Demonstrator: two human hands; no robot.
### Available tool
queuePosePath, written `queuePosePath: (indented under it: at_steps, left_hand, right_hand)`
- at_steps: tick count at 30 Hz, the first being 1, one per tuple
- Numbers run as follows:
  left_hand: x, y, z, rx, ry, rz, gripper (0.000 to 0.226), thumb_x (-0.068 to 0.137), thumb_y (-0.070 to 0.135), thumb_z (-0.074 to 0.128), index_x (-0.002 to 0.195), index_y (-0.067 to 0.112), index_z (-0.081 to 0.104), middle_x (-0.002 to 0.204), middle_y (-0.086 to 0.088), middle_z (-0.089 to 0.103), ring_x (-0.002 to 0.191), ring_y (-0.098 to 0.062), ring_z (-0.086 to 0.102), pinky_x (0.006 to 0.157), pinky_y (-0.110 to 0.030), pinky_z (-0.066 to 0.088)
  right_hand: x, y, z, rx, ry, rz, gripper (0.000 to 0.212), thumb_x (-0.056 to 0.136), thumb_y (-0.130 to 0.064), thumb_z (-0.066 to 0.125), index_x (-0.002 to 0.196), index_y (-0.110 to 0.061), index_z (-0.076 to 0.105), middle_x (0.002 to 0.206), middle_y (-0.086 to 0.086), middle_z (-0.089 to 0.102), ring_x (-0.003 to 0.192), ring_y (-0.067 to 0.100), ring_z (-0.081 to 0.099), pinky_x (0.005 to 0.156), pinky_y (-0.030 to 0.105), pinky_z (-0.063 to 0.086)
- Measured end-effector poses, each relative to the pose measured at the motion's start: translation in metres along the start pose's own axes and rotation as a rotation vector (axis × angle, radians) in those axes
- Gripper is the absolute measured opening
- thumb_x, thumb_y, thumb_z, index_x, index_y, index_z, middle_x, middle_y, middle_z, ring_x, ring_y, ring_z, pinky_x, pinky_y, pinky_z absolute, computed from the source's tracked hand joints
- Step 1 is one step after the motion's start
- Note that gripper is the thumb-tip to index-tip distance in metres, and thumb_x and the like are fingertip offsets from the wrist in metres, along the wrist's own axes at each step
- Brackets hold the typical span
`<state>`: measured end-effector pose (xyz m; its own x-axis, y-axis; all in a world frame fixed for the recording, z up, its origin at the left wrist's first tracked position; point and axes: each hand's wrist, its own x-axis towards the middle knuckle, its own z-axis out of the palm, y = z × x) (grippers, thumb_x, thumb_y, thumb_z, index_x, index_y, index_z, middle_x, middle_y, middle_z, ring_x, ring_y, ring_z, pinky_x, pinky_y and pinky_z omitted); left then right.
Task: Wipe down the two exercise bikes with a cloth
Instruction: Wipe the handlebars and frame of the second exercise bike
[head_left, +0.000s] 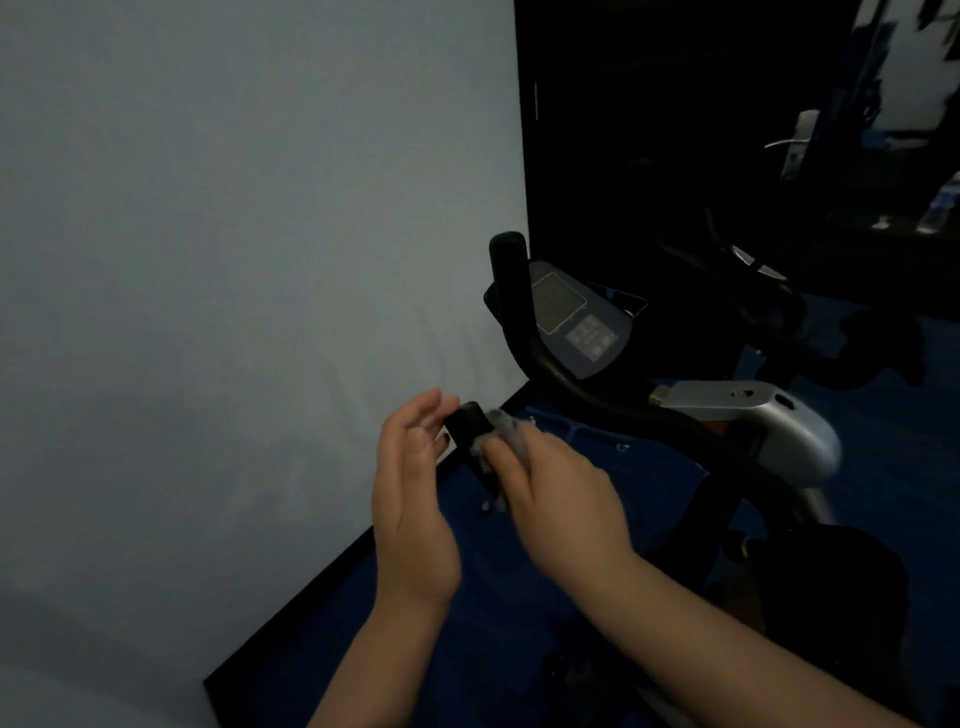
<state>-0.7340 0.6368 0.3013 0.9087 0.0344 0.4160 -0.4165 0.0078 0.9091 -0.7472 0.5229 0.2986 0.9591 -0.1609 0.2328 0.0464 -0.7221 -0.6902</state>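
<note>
Near handlebar grip of the exercise bike (748, 415) getting wiped.

Right hand (556, 493) grasps a grey cloth (501, 434), wrapped against the black handlebar end (470, 423), likely so one pass rubs round the grip. Left hand (415, 488) released, fingers straight, fingertips at the grip's left side, probably steadying it. Console (576, 317) sits farther off, right of the far upright grip. The second bike looks to be the dark shape at far right; too dim to be sure.

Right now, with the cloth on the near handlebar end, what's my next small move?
Probably slide the right hand and its cloth along the handlebar toward the console: the cloth covers only the bar's tip, which the left hand steadies with straight fingers.
</note>
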Motion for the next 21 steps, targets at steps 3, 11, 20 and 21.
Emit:
queuePosePath:
  at_steps: [3,11,20,21]
  left_hand:
    - [0.007,0.004,-0.009,-0.036,-0.045,-0.003,0.042,0.093,0.052,0.033,0.124,0.030,0.052,0.121,0.020,0.060,0.116,-0.003,0.057,0.093,-0.013,0.044]
    - [0.014,-0.010,-0.036,0.039,-0.066,-0.035,0.048,0.087,0.058,0.032,0.122,0.034,0.052,0.122,0.019,0.055,0.117,0.000,0.052,0.091,-0.009,0.042]
    - [0.019,-0.007,-0.021,0.058,-0.259,0.184,0.030,0.094,0.043,0.036,0.121,0.040,0.049,0.120,0.023,0.052,0.116,0.002,0.050,0.091,-0.005,0.036]
    - [0.020,-0.006,-0.017,0.083,-0.295,0.253,0.029,0.096,0.041,0.036,0.122,0.038,0.048,0.123,0.020,0.051,0.119,-0.001,0.049,0.095,-0.007,0.035]
  right_hand:
    - [0.024,-0.025,0.007,0.153,0.069,-0.006,0.038,0.092,-0.062,0.025,0.107,-0.041,0.052,0.099,-0.014,0.060,0.082,0.004,0.059,0.063,0.029,0.045]
    - [0.013,-0.006,-0.003,-0.196,0.026,-0.463,0.032,0.086,-0.040,0.047,0.116,-0.038,0.055,0.140,-0.010,0.035,0.116,0.010,0.039,0.069,0.031,0.052]
    - [-0.022,-0.012,0.015,-0.100,0.285,0.001,0.058,0.087,-0.073,0.010,0.113,-0.042,0.052,0.101,-0.018,0.054,0.092,0.005,0.054,0.062,0.025,0.035]
    - [-0.027,-0.011,0.015,-0.154,0.296,0.056,0.061,0.085,-0.073,0.007,0.101,-0.037,0.054,0.094,-0.015,0.053,0.087,0.008,0.053,0.059,0.027,0.034]
